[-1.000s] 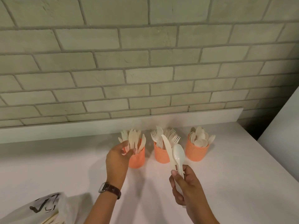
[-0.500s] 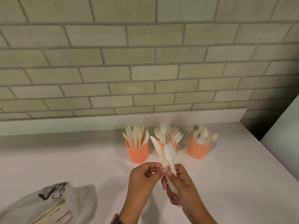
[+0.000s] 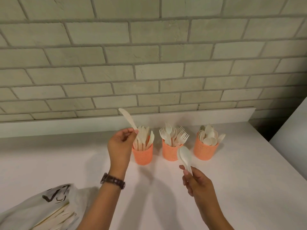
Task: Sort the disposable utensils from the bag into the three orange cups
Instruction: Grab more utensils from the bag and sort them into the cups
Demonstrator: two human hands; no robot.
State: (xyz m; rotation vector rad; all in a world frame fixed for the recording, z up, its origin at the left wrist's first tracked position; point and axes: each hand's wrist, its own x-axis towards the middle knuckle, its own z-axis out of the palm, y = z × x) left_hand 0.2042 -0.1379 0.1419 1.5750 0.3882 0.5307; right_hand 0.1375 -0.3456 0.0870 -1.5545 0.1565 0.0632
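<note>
Centrally, left hand (image 3: 120,144) pinches pale disposable knife (image 3: 128,120) above left orange perforated cup (image 3: 143,154); right hand (image 3: 197,182) clamps white plastic spoon (image 3: 184,156), lower right. White bag (image 3: 35,211) sits lower left on tabletop (image 3: 240,188).

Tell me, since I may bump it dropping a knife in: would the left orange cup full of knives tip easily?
Possibly. The left orange cup looks small and light, and its pale knives stand well above the rim, fanned rightward, so it is likely top-heavy. A sideways nudge would probably slide or tip it.
</note>
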